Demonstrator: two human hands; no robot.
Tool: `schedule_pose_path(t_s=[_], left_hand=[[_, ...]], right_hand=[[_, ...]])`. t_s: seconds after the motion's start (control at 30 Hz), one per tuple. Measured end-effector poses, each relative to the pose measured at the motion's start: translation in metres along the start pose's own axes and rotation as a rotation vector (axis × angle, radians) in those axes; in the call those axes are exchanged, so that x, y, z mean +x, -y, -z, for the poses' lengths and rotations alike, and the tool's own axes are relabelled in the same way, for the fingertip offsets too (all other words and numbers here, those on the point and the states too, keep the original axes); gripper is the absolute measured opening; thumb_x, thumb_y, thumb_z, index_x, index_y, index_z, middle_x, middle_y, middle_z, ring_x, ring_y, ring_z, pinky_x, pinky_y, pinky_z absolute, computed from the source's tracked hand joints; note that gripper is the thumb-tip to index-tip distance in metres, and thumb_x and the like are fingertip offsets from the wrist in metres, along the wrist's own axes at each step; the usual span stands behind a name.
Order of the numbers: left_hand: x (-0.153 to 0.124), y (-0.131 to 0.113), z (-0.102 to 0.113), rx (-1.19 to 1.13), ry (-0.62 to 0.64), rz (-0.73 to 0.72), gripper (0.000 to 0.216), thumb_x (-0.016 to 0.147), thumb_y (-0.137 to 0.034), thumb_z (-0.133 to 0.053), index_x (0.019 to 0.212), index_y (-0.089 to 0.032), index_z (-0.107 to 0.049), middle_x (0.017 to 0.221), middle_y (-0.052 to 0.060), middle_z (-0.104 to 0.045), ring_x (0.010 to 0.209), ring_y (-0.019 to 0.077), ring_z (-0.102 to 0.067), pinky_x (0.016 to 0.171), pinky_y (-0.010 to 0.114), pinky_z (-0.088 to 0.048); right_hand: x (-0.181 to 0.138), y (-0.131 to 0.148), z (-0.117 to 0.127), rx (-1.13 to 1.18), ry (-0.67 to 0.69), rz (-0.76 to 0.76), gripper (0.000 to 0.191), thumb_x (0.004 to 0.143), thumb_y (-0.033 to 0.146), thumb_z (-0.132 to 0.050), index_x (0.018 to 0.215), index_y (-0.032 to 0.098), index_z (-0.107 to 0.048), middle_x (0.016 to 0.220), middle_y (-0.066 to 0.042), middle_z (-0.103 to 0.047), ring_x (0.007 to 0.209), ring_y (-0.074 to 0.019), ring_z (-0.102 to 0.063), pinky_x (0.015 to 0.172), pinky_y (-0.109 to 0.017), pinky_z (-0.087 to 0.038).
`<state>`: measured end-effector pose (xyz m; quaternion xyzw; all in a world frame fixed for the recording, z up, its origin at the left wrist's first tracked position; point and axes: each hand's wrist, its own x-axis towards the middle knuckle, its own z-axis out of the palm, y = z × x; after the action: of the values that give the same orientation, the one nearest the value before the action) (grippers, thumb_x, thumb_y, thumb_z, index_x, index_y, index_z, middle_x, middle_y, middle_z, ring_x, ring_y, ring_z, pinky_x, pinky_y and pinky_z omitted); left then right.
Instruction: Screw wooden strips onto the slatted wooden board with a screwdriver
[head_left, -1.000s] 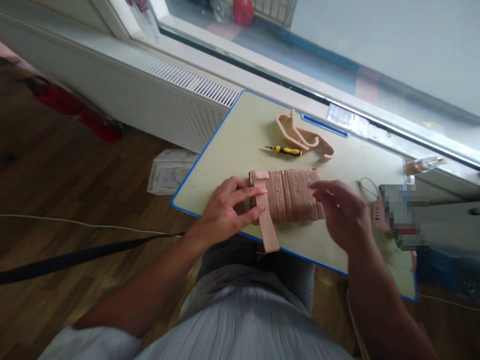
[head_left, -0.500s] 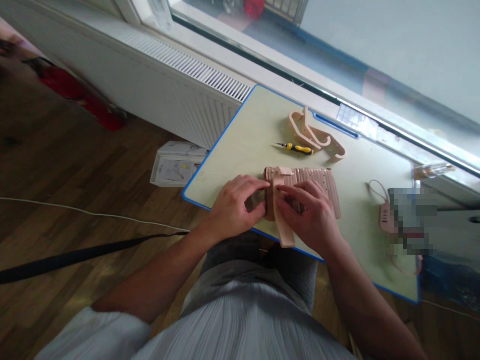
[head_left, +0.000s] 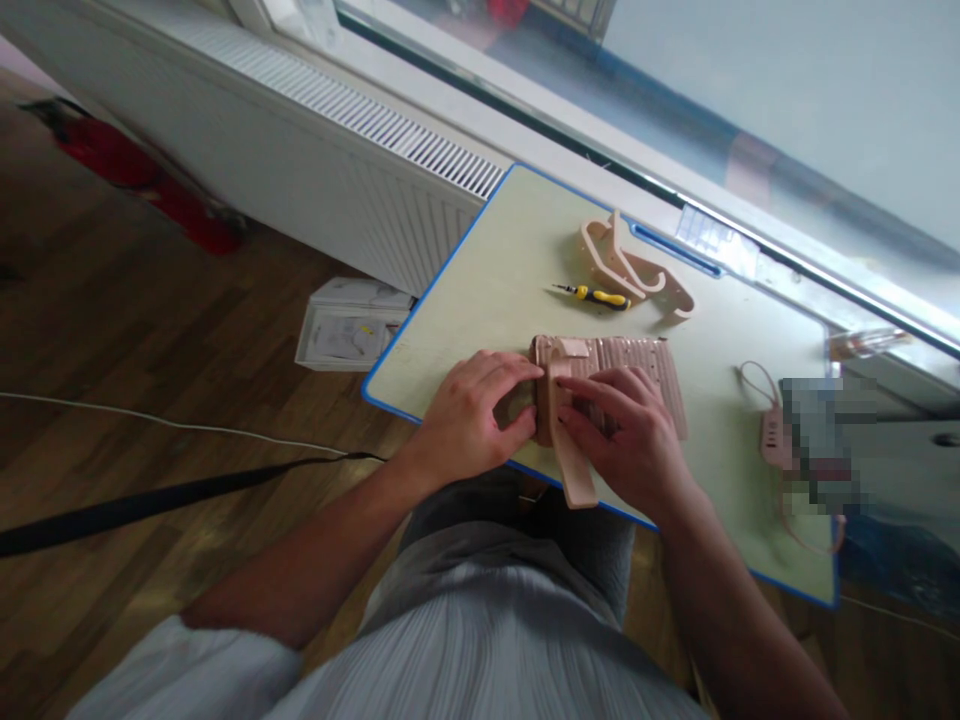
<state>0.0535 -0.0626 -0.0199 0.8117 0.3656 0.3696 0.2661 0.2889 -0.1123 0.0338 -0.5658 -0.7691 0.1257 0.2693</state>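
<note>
A pink ribbed panel (head_left: 645,375) lies on the table before me. A curved, pale pink plastic strip (head_left: 576,475) stands across its left end, its lower end reaching over the table's front edge. My left hand (head_left: 480,410) grips the panel's left end, thumb and fingertips pressed against the side beside the strip. From the right, my right hand (head_left: 626,425) has its thumb and index finger closed on the strip's middle; its other fingers are curled over the ribs. Behind the panel lies a yellow-and-black screwdriver (head_left: 604,298), near more curved pink plastic pieces (head_left: 637,270).
The pale green table (head_left: 465,310) has a blue rim. A pink power strip (head_left: 771,435) with a cable sits at the right, beside a pixelated area. A radiator (head_left: 405,220) and window stand behind; a white box (head_left: 345,330) and fire extinguisher (head_left: 142,180) are at the left.
The lower end of the strip has shifted slightly toward me and right. Both hands keep nearly the same hold; the view has moved a little.
</note>
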Motion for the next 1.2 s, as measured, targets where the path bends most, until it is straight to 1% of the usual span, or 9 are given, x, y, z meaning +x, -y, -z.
schedule_pose_path(t_s=[0.2,0.4,0.57,0.67,0.8,0.9,1.03,1.2], left_hand=[[-0.0007,0.0003,-0.0011,0.014,-0.009,-0.013,0.040,0.094,-0.025,-0.074,0.133,-0.021,-0.069,0.135,0.012,-0.076,0.129,0.0310,-0.070,0.114,0.050,-0.055],[0.0001,-0.0015,-0.0001,-0.014,-0.011,0.016,0.041,0.093,-0.024,-0.071,0.134,-0.022,-0.068,0.133,0.011,-0.076,0.128,0.0306,-0.070,0.114,0.050,-0.055],[0.0026,-0.0030,0.0017,-0.037,0.016,0.007,0.046,0.099,-0.037,-0.072,0.145,-0.028,-0.068,0.134,0.009,-0.074,0.126,0.0295,-0.068,0.113,0.050,-0.055],[0.0047,-0.0039,0.0014,-0.014,0.029,-0.001,0.047,0.100,-0.042,-0.073,0.145,-0.028,-0.070,0.131,0.010,-0.073,0.123,0.0293,-0.068,0.112,0.050,-0.055],[0.0063,-0.0044,0.0003,-0.008,0.035,0.005,0.050,0.099,-0.047,-0.078,0.144,-0.027,-0.069,0.135,0.010,-0.073,0.125,0.0299,-0.068,0.112,0.051,-0.054],[0.0067,-0.0045,0.0003,-0.001,0.037,0.011,0.050,0.098,-0.046,-0.079,0.143,-0.027,-0.069,0.134,0.010,-0.073,0.125,0.0296,-0.068,0.111,0.050,-0.054],[0.0075,-0.0060,0.0025,-0.019,0.052,0.037,0.049,0.097,-0.044,-0.080,0.142,-0.030,-0.068,0.134,0.009,-0.073,0.125,0.0292,-0.069,0.111,0.050,-0.055],[0.0084,-0.0073,0.0043,-0.034,0.064,0.069,0.049,0.095,-0.042,-0.082,0.141,-0.031,-0.068,0.133,0.008,-0.073,0.125,0.0292,-0.069,0.109,0.050,-0.055]], right_hand=[[0.0003,0.0015,-0.0026,-0.004,0.006,-0.034,0.028,0.102,0.035,-0.075,0.128,0.030,-0.083,0.114,-0.008,-0.079,0.109,-0.0289,-0.067,0.097,-0.050,-0.053],[-0.0005,0.0023,-0.0048,0.000,0.002,-0.050,0.028,0.101,0.036,-0.076,0.128,0.031,-0.083,0.113,-0.007,-0.078,0.108,-0.0287,-0.066,0.097,-0.050,-0.052],[0.0003,0.0035,-0.0062,0.006,-0.007,-0.060,0.025,0.102,0.037,-0.077,0.126,0.033,-0.083,0.111,-0.006,-0.079,0.108,-0.0280,-0.066,0.097,-0.049,-0.051],[0.0005,0.0037,-0.0066,0.010,-0.010,-0.064,0.026,0.102,0.036,-0.077,0.127,0.032,-0.083,0.111,-0.006,-0.079,0.108,-0.0277,-0.067,0.096,-0.048,-0.050],[-0.0011,0.0020,-0.0079,0.036,-0.023,-0.060,0.027,0.103,0.031,-0.074,0.128,0.031,-0.082,0.112,-0.006,-0.079,0.108,-0.0268,-0.068,0.097,-0.048,-0.050],[-0.0029,0.0012,-0.0097,0.063,-0.043,-0.075,0.026,0.102,0.029,-0.073,0.127,0.030,-0.082,0.110,-0.006,-0.079,0.107,-0.0264,-0.068,0.097,-0.048,-0.051],[-0.0038,0.0029,-0.0105,0.059,-0.067,-0.088,0.025,0.100,0.031,-0.076,0.124,0.030,-0.083,0.109,-0.006,-0.079,0.106,-0.0272,-0.068,0.095,-0.049,-0.052],[-0.0031,0.0049,-0.0080,0.089,-0.096,-0.068,0.021,0.102,0.025,-0.074,0.121,0.029,-0.083,0.108,-0.006,-0.080,0.101,-0.0252,-0.071,0.093,-0.049,-0.054]])
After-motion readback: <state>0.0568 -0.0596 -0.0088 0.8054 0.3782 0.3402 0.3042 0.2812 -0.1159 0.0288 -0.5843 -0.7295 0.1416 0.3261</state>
